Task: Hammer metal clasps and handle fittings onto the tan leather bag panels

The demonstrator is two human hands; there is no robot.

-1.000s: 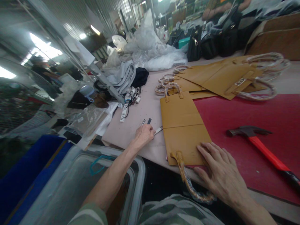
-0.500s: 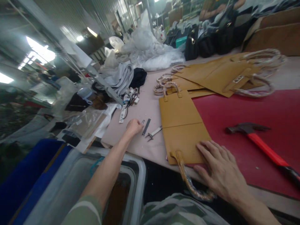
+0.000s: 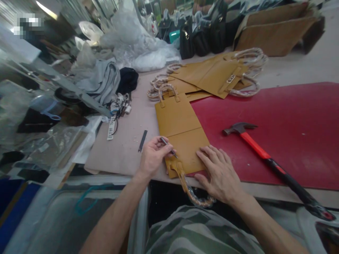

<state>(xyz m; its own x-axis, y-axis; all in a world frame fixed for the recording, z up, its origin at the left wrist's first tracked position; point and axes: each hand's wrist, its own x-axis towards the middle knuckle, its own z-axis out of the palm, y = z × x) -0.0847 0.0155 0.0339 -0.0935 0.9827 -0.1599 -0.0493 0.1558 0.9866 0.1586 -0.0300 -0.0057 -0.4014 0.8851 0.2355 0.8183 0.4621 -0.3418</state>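
Observation:
My left hand (image 3: 155, 155) is closed around a slim metal pen-like tool (image 3: 167, 146). The tool's tip points down at the lower part of a tan leather bag panel (image 3: 182, 130), close to the handle's base. Whether the tip touches the leather, I cannot tell. My right hand (image 3: 219, 174) lies on the panel's lower right edge with its fingers spread. A plastic-wrapped handle (image 3: 196, 199) hangs from the panel's near end over the table edge. Another wrapped handle (image 3: 168, 90) is at the far end. Left of the panel rests a short dark steel ruler (image 3: 142, 141).
A claw hammer (image 3: 265, 155) with a red and black handle lies on a red mat (image 3: 299, 116) to the right. Several more tan bag panels (image 3: 212, 72) are stacked behind. Further back are black bags (image 3: 201, 40), a cardboard box (image 3: 275, 33) and clear plastic wrap (image 3: 143, 49).
My left hand has moved right from the tabletop to the panel, with the pen-like tool now in its fingers. My right hand stays on the panel. The view has turned right.

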